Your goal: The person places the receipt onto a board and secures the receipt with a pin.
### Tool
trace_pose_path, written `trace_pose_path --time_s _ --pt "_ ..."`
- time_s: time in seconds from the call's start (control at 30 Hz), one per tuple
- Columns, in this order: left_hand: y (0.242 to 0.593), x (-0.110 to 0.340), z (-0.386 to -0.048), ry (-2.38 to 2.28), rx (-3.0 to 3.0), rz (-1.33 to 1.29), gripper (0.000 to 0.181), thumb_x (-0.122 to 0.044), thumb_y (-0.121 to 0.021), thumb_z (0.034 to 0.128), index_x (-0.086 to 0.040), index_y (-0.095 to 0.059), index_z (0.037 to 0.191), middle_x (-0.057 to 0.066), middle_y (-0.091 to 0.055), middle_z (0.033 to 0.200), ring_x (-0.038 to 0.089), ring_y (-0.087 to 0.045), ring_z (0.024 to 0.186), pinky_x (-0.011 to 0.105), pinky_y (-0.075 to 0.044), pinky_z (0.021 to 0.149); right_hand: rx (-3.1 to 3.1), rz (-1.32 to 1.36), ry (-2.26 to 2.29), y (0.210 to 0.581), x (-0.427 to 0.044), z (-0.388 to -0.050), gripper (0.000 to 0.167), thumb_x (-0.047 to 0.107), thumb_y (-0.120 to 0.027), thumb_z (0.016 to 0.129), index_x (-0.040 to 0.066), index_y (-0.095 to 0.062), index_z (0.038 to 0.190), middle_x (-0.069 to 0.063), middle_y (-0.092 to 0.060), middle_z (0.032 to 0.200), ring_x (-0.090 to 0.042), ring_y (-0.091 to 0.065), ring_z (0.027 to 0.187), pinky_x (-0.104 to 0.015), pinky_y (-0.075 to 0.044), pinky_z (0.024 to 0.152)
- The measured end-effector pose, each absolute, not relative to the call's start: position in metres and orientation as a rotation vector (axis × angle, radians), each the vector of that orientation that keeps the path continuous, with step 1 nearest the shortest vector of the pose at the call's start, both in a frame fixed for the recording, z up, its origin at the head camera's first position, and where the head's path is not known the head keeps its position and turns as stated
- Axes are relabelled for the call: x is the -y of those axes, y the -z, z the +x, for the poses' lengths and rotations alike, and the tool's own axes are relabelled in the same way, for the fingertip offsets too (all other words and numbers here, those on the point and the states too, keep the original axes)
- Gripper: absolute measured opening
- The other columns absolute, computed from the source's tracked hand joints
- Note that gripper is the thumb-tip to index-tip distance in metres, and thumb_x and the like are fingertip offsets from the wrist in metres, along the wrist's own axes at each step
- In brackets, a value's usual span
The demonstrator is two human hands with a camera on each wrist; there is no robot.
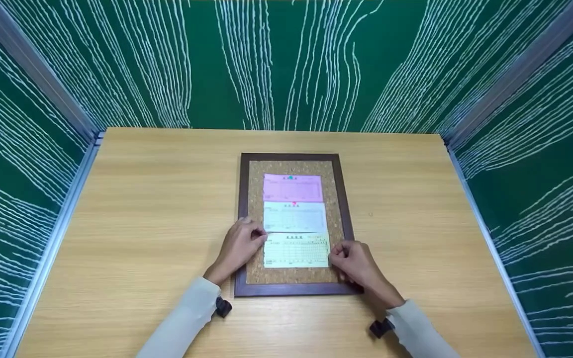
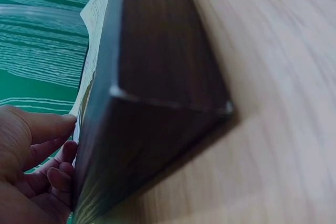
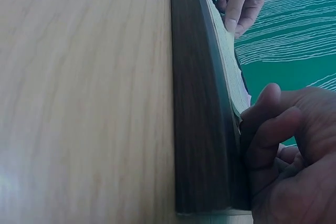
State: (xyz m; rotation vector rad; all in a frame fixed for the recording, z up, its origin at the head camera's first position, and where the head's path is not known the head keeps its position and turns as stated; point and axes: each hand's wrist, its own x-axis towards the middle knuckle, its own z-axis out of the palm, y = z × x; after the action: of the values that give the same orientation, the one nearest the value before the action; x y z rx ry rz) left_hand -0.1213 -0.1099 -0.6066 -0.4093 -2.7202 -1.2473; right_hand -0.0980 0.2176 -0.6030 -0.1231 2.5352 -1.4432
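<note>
A cork board [image 1: 294,276] in a dark brown frame [image 1: 296,290] lies flat on the wooden table. Three printed paper slips form a column on it: a pink slip [image 1: 292,190] at the top, a pale bluish slip [image 1: 294,220] in the middle and a pale yellow-green slip [image 1: 295,254] below. My left hand [image 1: 239,242] pinches the lowest slip near its upper left corner. At that slip's lower right edge, my right hand [image 1: 356,261] pinches it between thumb and forefinger. In the left wrist view, the paper's near edge lifts at the left hand [image 2: 34,156].
A green pushpin [image 1: 290,177] marks the pink slip's top edge, and a red pushpin [image 1: 294,203] the middle slip's. The wooden table [image 1: 157,199] spreads around the board. Green panels [image 1: 286,64] with white wavy lines stand behind and at both sides.
</note>
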Motion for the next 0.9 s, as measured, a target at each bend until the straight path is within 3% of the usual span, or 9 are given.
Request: trace_pose_path --time_s 0.4,0.67,0.9 --pt "0.619 0.11 -0.126 1.187 2.655 -0.453 0.006 -0.006 -0.085 0.0921 -0.009 -0.081 0.089 0.001 -0.068 0.092 0.02 -0.06 0.086 0.037 -0.054 0.074 -2.557 -0.117 1.443 0.601 -0.216 -0.096 0.01 -0.002 -0.068 0.092 0.004 -0.071 0.085 -0.001 -0.063 0.059 -0.008 -0.052 0.038 -0.02 -0.041 0.035" --pt "0.636 0.112 -0.133 1.162 2.621 -0.471 0.005 -0.008 -0.084 0.0925 -0.011 -0.081 0.089 -0.001 -0.069 0.094 0.019 -0.062 0.088 0.034 -0.055 0.075 -2.55 -0.126 1.453 0.602 -0.217 -0.096 0.009 -0.002 -0.069 0.093 0.003 -0.07 0.085 -0.002 -0.063 0.059 -0.009 -0.053 0.038 -0.02 -0.041 0.035" --pt "0.609 0.108 -0.123 1.107 2.741 -0.434 0.004 -0.007 -0.084 0.0945 -0.007 -0.082 0.091 0.002 -0.069 0.096 0.021 -0.061 0.089 0.039 -0.056 0.077 -2.534 -0.118 1.466 0.602 -0.217 -0.096 0.011 -0.003 -0.068 0.093 0.004 -0.069 0.084 -0.002 -0.063 0.055 -0.009 -0.052 0.036 -0.019 -0.04 0.034"
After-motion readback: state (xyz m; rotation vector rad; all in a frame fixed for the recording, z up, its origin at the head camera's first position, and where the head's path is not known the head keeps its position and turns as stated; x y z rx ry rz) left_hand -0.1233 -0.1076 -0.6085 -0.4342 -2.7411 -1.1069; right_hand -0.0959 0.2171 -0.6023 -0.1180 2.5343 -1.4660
